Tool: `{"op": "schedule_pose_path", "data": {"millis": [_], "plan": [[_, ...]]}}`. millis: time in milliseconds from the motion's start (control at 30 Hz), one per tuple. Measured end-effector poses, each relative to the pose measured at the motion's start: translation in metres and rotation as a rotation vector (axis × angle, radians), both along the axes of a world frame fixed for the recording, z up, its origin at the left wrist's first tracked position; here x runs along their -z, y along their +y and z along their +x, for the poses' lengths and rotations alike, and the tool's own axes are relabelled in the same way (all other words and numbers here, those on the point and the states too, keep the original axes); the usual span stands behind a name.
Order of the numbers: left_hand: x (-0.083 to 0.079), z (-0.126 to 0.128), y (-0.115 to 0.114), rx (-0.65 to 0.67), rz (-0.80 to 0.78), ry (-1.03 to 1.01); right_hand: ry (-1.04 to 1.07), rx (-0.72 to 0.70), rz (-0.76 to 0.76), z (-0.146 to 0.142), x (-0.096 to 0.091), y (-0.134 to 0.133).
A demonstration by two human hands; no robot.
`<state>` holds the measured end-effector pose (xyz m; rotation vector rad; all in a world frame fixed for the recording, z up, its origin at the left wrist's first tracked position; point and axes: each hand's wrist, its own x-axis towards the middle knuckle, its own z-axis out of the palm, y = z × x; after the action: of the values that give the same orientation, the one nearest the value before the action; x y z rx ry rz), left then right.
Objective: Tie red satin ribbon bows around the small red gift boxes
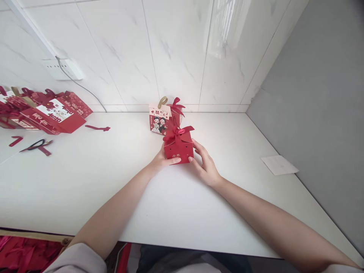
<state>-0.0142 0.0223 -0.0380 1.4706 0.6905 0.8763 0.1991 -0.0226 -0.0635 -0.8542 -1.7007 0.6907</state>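
A small red gift box with a red ribbon bow on top stands on the white table. My left hand holds its left side and front bottom edge. My right hand touches its right side with spread fingers. Just behind it stand a box printed with a cartoon couple and another red bowed box.
A pile of flat red box blanks lies at the far left, with loose red ribbon pieces and black-handled scissors nearby. A white paper slip lies at the right by the grey wall. A wall socket with a cord is behind.
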Motion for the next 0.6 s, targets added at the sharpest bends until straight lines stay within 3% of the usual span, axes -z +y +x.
{"op": "schedule_pose_path", "data": {"millis": [167, 300, 400, 600], "plan": [[0.006, -0.014, 0.017, -0.168, -0.004, 0.126, 0.146, 0.111, -0.075, 0.003, -0.001, 0.002], [0.017, -0.020, 0.028, -0.389, -0.037, 0.040, 0.440, 0.158, -0.319, 0.005, 0.007, 0.012], [0.022, -0.022, 0.032, -0.426, -0.103, -0.051, 0.563, 0.120, -0.455, 0.006, 0.012, 0.022], [0.016, -0.024, 0.030, -0.430, -0.127, -0.111, 0.594, -0.053, -0.479, 0.005, 0.009, 0.029]]}}
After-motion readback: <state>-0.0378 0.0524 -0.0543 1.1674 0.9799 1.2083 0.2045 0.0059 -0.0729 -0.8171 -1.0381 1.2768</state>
